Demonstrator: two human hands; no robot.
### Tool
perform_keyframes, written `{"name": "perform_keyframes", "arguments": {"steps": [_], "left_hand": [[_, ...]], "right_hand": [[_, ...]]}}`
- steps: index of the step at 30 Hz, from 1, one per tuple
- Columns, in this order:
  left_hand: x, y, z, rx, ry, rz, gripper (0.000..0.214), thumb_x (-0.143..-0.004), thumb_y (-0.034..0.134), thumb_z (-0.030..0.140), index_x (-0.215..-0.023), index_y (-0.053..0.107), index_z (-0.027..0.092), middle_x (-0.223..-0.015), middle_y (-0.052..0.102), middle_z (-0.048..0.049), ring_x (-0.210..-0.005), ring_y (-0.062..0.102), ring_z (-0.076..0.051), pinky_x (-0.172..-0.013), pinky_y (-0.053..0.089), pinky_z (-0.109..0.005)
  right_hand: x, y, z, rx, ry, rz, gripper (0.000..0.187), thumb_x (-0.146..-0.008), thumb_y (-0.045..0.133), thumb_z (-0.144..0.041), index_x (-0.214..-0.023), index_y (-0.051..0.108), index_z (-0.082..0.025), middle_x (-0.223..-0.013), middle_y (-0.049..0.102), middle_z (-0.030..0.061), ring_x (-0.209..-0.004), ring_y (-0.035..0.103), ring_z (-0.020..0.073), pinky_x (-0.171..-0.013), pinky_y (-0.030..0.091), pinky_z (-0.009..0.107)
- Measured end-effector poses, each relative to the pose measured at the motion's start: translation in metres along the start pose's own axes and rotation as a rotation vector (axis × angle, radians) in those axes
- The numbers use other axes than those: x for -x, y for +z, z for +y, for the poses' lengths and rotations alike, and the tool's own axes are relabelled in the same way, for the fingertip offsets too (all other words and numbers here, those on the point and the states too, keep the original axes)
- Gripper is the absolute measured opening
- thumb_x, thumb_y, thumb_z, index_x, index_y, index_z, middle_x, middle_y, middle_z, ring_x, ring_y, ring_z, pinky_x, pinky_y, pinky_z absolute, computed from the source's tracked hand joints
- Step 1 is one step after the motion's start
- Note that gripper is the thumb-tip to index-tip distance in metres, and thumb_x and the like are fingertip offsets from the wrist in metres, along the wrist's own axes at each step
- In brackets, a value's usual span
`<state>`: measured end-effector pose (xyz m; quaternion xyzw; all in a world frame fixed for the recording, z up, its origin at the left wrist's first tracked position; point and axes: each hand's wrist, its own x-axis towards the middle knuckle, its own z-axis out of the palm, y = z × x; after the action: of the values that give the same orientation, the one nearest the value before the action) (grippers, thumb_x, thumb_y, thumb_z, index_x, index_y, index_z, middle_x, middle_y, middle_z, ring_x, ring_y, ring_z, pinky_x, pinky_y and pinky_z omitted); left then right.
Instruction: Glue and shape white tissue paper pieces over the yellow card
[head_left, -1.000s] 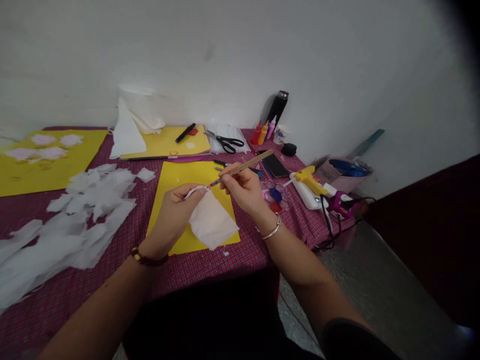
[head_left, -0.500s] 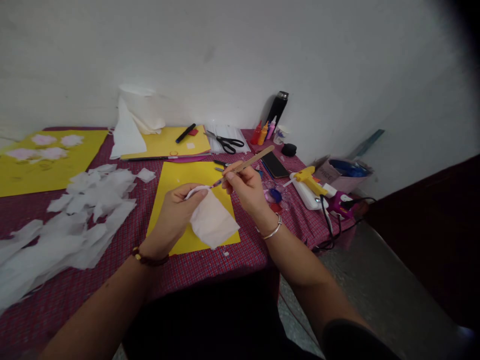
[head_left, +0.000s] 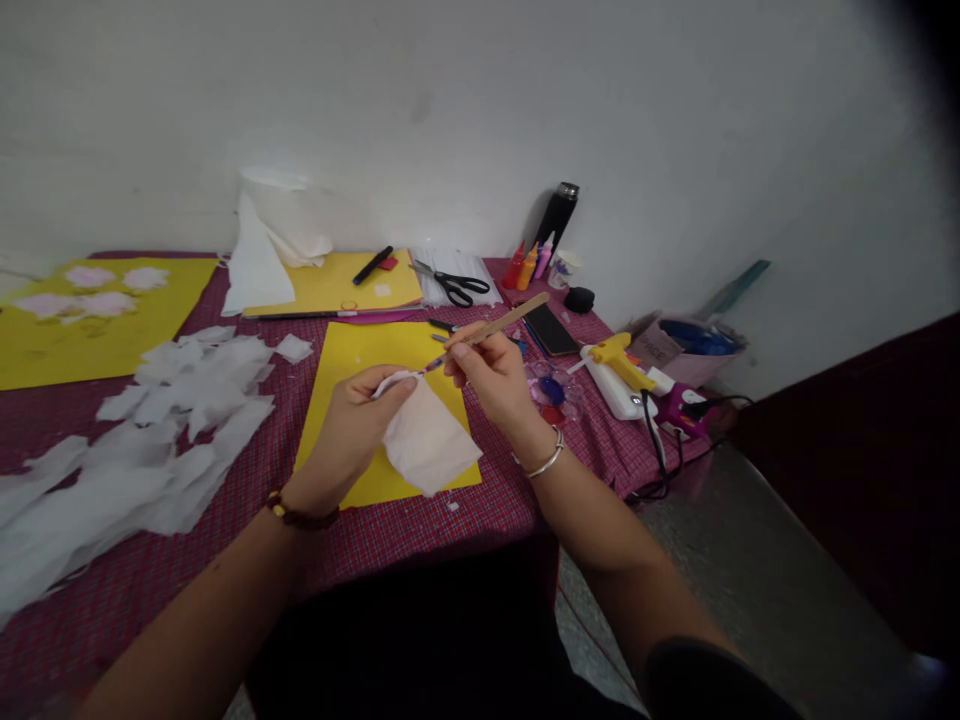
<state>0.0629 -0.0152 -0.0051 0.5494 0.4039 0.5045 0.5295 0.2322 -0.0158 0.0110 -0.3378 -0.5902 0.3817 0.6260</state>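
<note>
My left hand pinches the upper edge of a thin white tissue paper piece, which hangs down over the yellow paper sheet. In my right hand is a flat wooden craft stick, gripped between thumb and fingers. Its lower end is stained purple and meets the tissue's top edge beside my left thumb; whether it touches, I cannot quite tell. Right of that hand sits a clear palette holding blue and red paint.
Cut tissue pieces spread over the left side. Behind lie scissors, a black marker and a phone. Paint bottles stand near a black flask. A yellow glue gun with cables is at right.
Both hands stay almost in place, the stick's stained end still at the tissue's top edge. The view has shifted very slightly.
</note>
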Motion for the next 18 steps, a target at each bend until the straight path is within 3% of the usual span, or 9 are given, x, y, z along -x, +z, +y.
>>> {"name": "perform_keyframes", "arguments": {"steps": [10, 18], "left_hand": [[-0.0011, 0.0005, -0.0031, 0.056, -0.017, -0.018, 0.015, -0.074, 0.075, 0.033, -0.083, 0.076, 0.021, -0.079, 0.071, -0.0022, -0.067, 0.059, -0.013, -0.059, 0.044, -0.023], [-0.0001, -0.0009, -0.0023, 0.040, -0.007, -0.009, 0.015, -0.074, 0.075, 0.033, -0.083, 0.076, 0.020, -0.075, 0.067, -0.0008, -0.064, 0.056, -0.012, -0.057, 0.041, -0.023]], "right_hand": [[0.0012, 0.0025, -0.0014, -0.016, 0.087, -0.080, 0.023, -0.084, 0.063, -0.044, -0.084, 0.057, -0.021, -0.061, 0.058, -0.0056, -0.052, 0.051, 0.0063, -0.048, 0.041, 0.021], [-0.0029, -0.0009, 0.0034, -0.024, 0.017, 0.053, 0.024, -0.084, 0.063, -0.045, -0.085, 0.056, -0.022, -0.061, 0.057, -0.0062, -0.052, 0.051, 0.0068, -0.047, 0.039, 0.020]]}}
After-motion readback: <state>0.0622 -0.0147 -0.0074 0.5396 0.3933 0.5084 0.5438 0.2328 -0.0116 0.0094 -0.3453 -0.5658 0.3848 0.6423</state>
